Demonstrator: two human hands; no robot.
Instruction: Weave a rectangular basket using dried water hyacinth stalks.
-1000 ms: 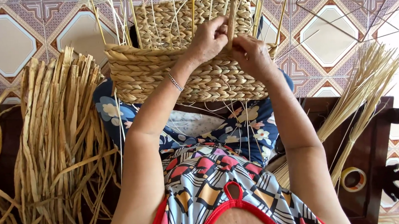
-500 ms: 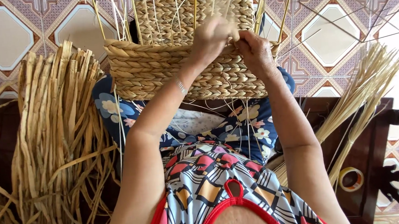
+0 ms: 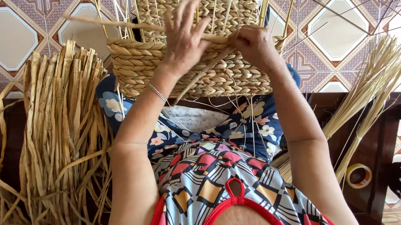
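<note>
Left fingers: the left hand is spread open, fingers apart, palm pressed flat on the braided rim.
Right fingers: the right hand is closed tight, pinching the weaving strand that runs leftward under the other palm.
Basket: the woven basket rests on her lap, thin upright stakes rising from its rim.
Doing it well: I'd say keep the strand taut and flat against the last braid.
Around: dried reed bundle at her left, pale straw sheaf and tape roll at her right.
</note>
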